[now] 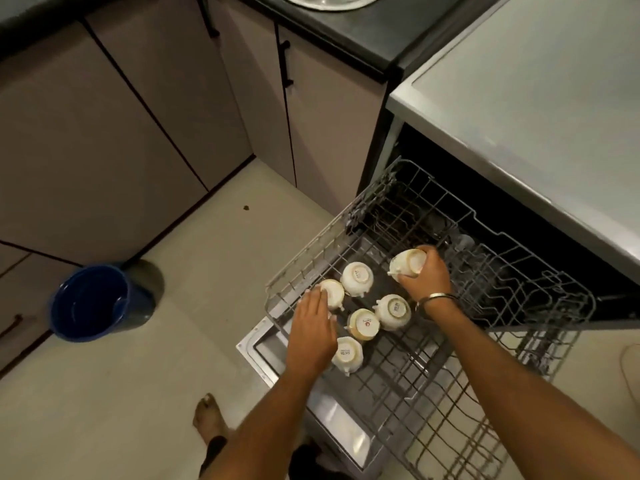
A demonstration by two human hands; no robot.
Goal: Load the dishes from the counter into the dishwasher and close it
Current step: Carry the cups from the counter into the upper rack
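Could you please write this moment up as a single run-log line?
right hand: grips tilted cup over upper rack | left hand: touches upside-down cup | dishwasher door: open

A person's right hand (424, 277) gripped a tilted cream ceramic cup (407, 266) over the pulled-out grey wire dishwasher rack (512, 292), left hand (311, 329) touched another upturned cream cup (332, 293), four more cups sat upside down between, blue plastic bucket (91, 303) stood on the pale floor.
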